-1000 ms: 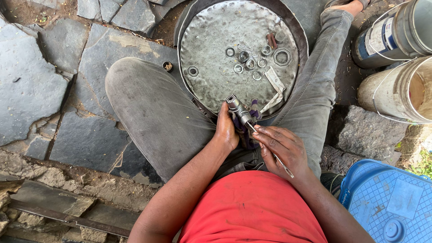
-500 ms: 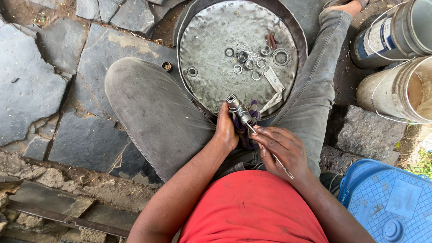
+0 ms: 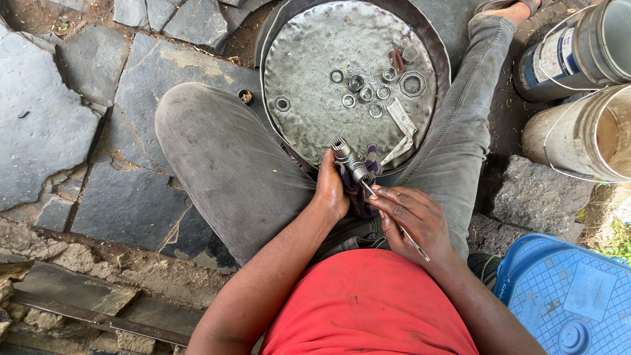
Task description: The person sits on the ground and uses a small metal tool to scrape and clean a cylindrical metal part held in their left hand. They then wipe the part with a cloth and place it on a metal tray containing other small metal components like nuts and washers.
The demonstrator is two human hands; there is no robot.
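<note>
While you sit on the stone paving [image 3: 59, 118] with your knees spread, a small rusty cap [image 3: 245, 96] lies on the slab just beyond your left knee [image 3: 197, 125]. Moving right, your left hand [image 3: 330, 192] is closed around the lower end of a short metal shaft [image 3: 350, 160], which points up and away from you with its grooved tip just over the near rim of the round metal tray [image 3: 309, 131] set between your legs. A bit of purple cloth [image 3: 372, 161] shows just behind the shaft, though I cannot tell whether it is wrapped around it or only lying beneath. On the tray, past the shaft, sit scattered nuts and washers [image 3: 368, 89], a large hex nut [image 3: 412, 84] and a folded strip of paper [image 3: 401, 121]. Your right hand [image 3: 411, 220] is just beside the left, fingers pinched on a thin metal pick [image 3: 401, 230] whose tip touches the shaft near its middle. Further right stand two buckets [image 3: 585, 85] on the dirt, a rough stone [image 3: 526, 197] below them, and a blue plastic crate [image 3: 568, 296] at your right hip.
</note>
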